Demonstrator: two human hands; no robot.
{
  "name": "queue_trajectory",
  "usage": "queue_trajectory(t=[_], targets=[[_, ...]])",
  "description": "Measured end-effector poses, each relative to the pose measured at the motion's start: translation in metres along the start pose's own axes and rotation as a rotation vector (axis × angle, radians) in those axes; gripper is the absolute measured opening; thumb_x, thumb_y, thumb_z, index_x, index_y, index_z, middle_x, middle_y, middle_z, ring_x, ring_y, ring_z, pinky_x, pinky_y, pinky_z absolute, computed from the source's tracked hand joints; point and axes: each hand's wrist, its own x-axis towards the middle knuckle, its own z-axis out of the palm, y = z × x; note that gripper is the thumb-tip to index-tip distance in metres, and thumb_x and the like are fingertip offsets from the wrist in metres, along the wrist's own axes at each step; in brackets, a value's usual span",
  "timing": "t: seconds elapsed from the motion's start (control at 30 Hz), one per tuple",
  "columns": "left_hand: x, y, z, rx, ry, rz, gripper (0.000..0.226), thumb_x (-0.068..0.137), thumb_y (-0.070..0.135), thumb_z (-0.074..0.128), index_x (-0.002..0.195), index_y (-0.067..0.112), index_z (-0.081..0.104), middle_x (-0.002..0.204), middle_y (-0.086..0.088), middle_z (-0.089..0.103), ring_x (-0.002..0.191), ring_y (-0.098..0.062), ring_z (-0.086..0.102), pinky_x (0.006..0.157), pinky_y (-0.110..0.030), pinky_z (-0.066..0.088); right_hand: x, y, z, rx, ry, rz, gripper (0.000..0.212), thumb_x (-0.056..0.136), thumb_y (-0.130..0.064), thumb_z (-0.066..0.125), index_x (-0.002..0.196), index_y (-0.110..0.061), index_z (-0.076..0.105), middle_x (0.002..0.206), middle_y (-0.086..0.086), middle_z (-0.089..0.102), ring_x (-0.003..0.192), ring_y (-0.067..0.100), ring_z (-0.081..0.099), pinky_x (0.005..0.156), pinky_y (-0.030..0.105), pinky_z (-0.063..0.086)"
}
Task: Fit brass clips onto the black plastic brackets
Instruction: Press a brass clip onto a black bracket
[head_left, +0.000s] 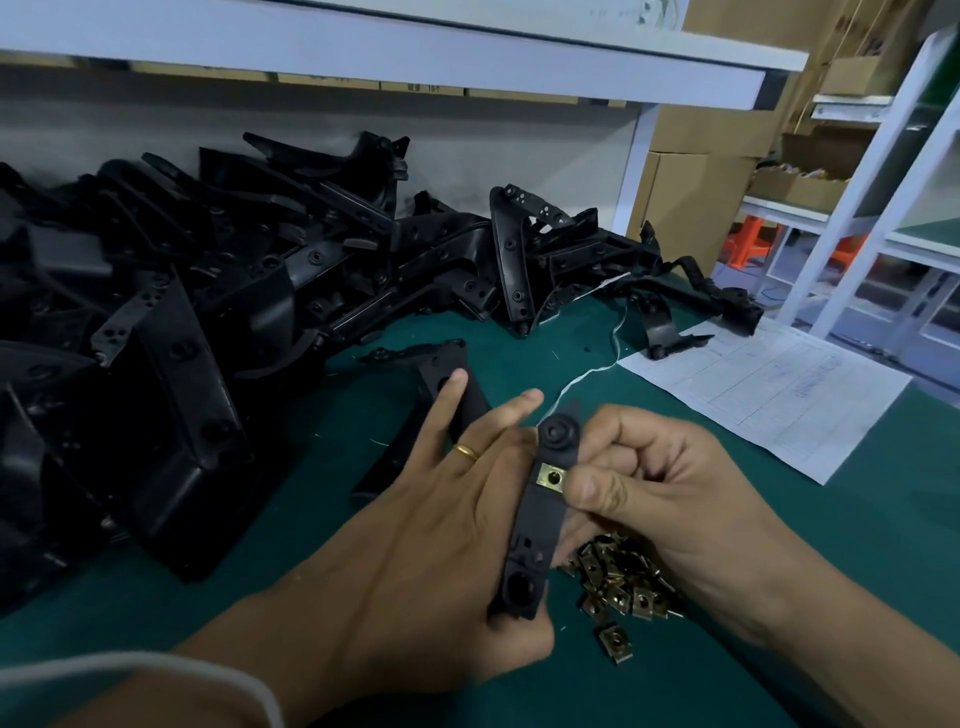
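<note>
Left hand (441, 525): holds a long black plastic bracket (537, 519) upright by its lower end, thumb beneath, outer fingers extended; gold ring (466, 451) on one finger. Right hand (670, 483): fingers curled, thumb pressing a brass clip (551, 477) against the bracket's right edge near its upper half. Loose brass clips (618, 577): heap on the green mat (208, 587), directly under the right hand and just right of the bracket's lower end; one lies apart, nearer the person. Pile of black plastic brackets (218, 291): beyond and left of the left hand. One flat bracket (441, 374): on the mat just beyond the left fingertips. Printed sheet (779, 395): beyond the right hand. Cardboard boxes (701, 208): far right; contents not discernible.
</note>
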Motion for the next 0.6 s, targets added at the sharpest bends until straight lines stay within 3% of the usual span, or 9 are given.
queue_trajectory(t=[0.1, 0.17, 0.23, 0.3, 0.43, 0.6], targets=[[0.001, 0.001, 0.002, -0.024, 0.030, -0.039, 0.074, 0.081, 0.048, 0.063, 0.145, 0.016, 0.042, 0.144, -0.001, 0.048, 0.158, -0.020, 0.018, 0.127, -0.058, 0.009, 0.001, -0.001, 0.000, -0.100, 0.064, -0.041, 0.022, 0.087, -0.034, 0.080, 0.082, -0.014, 0.072, 0.074, 0.022, 0.074, 0.059, 0.029, 0.072, 0.054, 0.034, 0.058], [0.002, 0.000, 0.004, -0.060, 0.061, -0.137, 0.074, 0.086, 0.059, 0.060, 0.143, 0.018, 0.037, 0.145, 0.003, 0.047, 0.157, -0.014, 0.019, 0.129, -0.051, 0.006, 0.002, -0.002, -0.006, -0.201, 0.215, -0.073, 0.035, 0.096, -0.046, 0.068, 0.085, -0.014, 0.073, 0.075, 0.018, 0.073, 0.061, 0.027, 0.069, 0.053, 0.032, 0.055], [0.003, -0.003, 0.004, -0.077, 0.062, -0.262, 0.083, 0.089, 0.077, 0.047, 0.146, 0.019, 0.031, 0.150, 0.005, 0.044, 0.156, -0.009, 0.018, 0.130, -0.044, 0.001, 0.002, -0.004, -0.017, -0.446, 0.377, -0.097, 0.037, 0.102, -0.048, 0.058, 0.087, -0.018, 0.074, 0.078, 0.010, 0.074, 0.068, 0.020, 0.068, 0.058, 0.030, 0.053], [0.004, -0.007, 0.005, -0.079, 0.061, -0.358, 0.091, 0.087, 0.088, 0.036, 0.149, 0.021, 0.030, 0.152, 0.005, 0.043, 0.154, -0.009, 0.019, 0.130, -0.041, -0.001, 0.000, -0.004, -0.030, -0.793, 0.434, -0.066, 0.024, 0.099, -0.043, 0.062, 0.088, -0.026, 0.074, 0.081, -0.003, 0.073, 0.072, 0.008, 0.065, 0.067, 0.029, 0.049], [0.005, -0.008, 0.003, -0.037, 0.043, -0.441, 0.101, 0.084, 0.092, 0.025, 0.150, 0.017, 0.036, 0.152, 0.003, 0.044, 0.151, -0.012, 0.025, 0.131, -0.038, 0.004, -0.003, 0.003, -0.033, -1.173, 0.274, 0.033, 0.002, 0.089, -0.038, 0.077, 0.090, -0.037, 0.077, 0.095, -0.017, 0.065, 0.100, 0.002, 0.060, 0.087, 0.027, 0.047], [0.003, -0.011, 0.004, -0.101, 0.051, -0.478, 0.082, 0.088, 0.083, 0.028, 0.144, 0.025, 0.040, 0.152, 0.009, 0.043, 0.140, -0.004, 0.020, 0.125, -0.026, -0.001, -0.001, 0.005, -0.029, -1.275, 0.198, 0.014, 0.013, 0.085, -0.043, 0.079, 0.098, -0.039, 0.077, 0.097, -0.023, 0.056, 0.106, 0.001, 0.051, 0.090, 0.018, 0.039]])
